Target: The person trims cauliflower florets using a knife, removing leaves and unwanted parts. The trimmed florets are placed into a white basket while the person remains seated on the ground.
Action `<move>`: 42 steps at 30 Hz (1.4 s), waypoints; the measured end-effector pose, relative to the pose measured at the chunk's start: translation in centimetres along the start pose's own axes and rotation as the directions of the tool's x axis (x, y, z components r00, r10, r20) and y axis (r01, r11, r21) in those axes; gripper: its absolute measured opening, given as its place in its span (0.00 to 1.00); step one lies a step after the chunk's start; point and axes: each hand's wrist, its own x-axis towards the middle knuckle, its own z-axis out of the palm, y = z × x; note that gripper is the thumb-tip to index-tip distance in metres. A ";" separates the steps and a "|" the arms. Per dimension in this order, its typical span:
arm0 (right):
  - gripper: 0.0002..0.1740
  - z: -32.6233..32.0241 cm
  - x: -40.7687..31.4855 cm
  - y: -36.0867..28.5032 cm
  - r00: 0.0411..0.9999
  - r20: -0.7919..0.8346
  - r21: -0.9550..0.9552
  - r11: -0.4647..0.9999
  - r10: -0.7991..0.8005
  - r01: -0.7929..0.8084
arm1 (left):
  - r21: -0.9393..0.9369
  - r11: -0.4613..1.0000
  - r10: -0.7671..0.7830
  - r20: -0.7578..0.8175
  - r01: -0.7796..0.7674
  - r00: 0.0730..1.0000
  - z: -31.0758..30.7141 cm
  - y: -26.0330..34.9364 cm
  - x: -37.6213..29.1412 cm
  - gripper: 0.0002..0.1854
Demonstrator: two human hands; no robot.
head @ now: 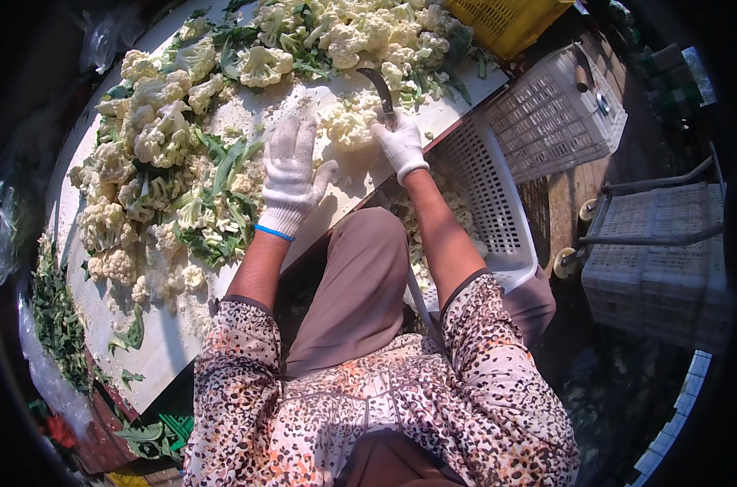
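My right hand (400, 143), in a white knit glove, grips a small knife with a curved dark blade (377, 85), its tip pointing up and to the left. A cauliflower piece (349, 122) lies against the fingers of that hand. To the left, my gloved left hand (290, 167) is spread flat with the back up, fingers pointing away from me and nothing visible in it. Cut cauliflower (167, 134) and green leaves (225, 164) are heaped on the white tabletop (161, 359) to the left, with more cauliflower (356, 36) along the far side.
A white plastic basket (502, 201) holding cauliflower stands by my right leg. Beyond it are a white crate (557, 115) with a wooden-handled tool (581, 76) on it and a yellow crate (508, 21). A wheeled cart (654, 237) with pale crates is at the right.
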 end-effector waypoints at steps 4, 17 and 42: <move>0.17 0.7 0.1 2.5 0.998 -0.021 0.095 0.993 -0.065 0.067 | 0.189 0.981 -0.024 0.369 -0.050 0.929 -0.5 1.4 -2.1 0.35; 0.21 -0.8 0.6 3.5 0.992 -0.004 -0.173 0.977 -0.128 0.125 | 0.374 0.926 -0.102 0.108 0.054 0.989 -13.6 -5.0 -5.4 0.29; 0.18 9.6 -8.3 -8.4 0.988 0.088 0.105 0.987 -0.128 0.119 | -0.320 0.632 -0.774 -0.283 0.705 0.566 -14.9 -8.0 -4.0 0.42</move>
